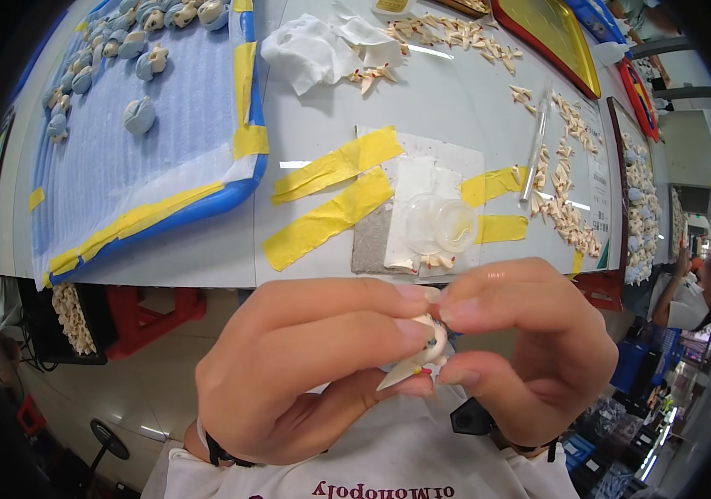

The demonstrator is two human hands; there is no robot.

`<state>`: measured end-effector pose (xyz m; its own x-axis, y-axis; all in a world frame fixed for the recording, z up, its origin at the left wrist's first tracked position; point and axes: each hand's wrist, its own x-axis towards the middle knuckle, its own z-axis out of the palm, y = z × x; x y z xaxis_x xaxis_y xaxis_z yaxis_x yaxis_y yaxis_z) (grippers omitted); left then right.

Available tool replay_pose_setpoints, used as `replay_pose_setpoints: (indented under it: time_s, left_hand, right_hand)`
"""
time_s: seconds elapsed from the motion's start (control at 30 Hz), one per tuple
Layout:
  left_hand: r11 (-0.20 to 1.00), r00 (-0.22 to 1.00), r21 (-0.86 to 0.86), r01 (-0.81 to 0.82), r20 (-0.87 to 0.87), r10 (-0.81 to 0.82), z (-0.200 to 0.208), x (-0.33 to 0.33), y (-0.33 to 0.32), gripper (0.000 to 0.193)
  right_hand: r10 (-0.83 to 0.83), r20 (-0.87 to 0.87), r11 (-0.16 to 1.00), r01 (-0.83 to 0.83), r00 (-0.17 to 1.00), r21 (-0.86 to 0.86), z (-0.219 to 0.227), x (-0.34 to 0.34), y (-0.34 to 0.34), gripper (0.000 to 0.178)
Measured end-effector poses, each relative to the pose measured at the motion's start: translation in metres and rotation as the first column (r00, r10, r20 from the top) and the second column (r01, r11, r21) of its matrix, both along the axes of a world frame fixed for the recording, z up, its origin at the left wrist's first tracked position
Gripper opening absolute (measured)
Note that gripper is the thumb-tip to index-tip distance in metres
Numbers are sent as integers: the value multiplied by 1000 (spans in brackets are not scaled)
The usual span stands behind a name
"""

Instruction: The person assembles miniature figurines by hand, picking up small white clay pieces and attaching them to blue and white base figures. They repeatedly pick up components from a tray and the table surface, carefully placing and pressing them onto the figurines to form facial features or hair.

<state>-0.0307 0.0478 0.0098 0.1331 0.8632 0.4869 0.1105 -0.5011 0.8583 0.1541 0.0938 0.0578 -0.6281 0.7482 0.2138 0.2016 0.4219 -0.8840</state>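
A small cream doll head (430, 343) with a painted eye is held close to my body, in front of the table edge. The fingers of my left hand (289, 366) close around it from the left. My right hand (538, 341) pinches it from the other side with thumb and fingertips. Beneath the head a pointed cream piece (401, 375) with a red and yellow end lies against the left fingers; whether it is joined to the head I cannot tell. Most of the head is covered by fingers. Beyond the hands, a small clear plastic cup (447, 224) stands on a white pad.
At the left is a blue tray (249, 179) lined with foam, bearing several blue-haired doll heads (139, 116). Many small pointed pieces (567, 212) lie at the right beside a clear rod (536, 145). Crumpled white tissue (310, 54) and a gold tray (551, 37) are farther back.
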Motion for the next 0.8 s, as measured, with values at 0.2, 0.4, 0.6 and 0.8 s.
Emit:
replay_pose_setpoints:
  time_s: [0.2, 0.4, 0.6, 0.8]
  left_hand:
    - [998, 996, 0, 69, 52, -69, -2, -4, 2, 38]
    - [999, 999, 35, -26, 30, 25, -7, 0, 1, 26]
    - [995, 993, 77, -70, -91, 77, -2, 1, 2, 31]
    - [972, 966, 141, -188, -150, 208, -3, 7, -1, 33]
  right_hand:
    - [9, 37, 999, -10, 999, 35, 0, -2, -1, 27]
    - [-21, 128, 975, -8, 992, 223, 7, -5, -5, 28]
    - [-129, 262, 937, 31, 957, 349, 15, -16, -15, 34]
    - [-199, 196, 870, 81, 960, 486, 0, -18, -16, 27]
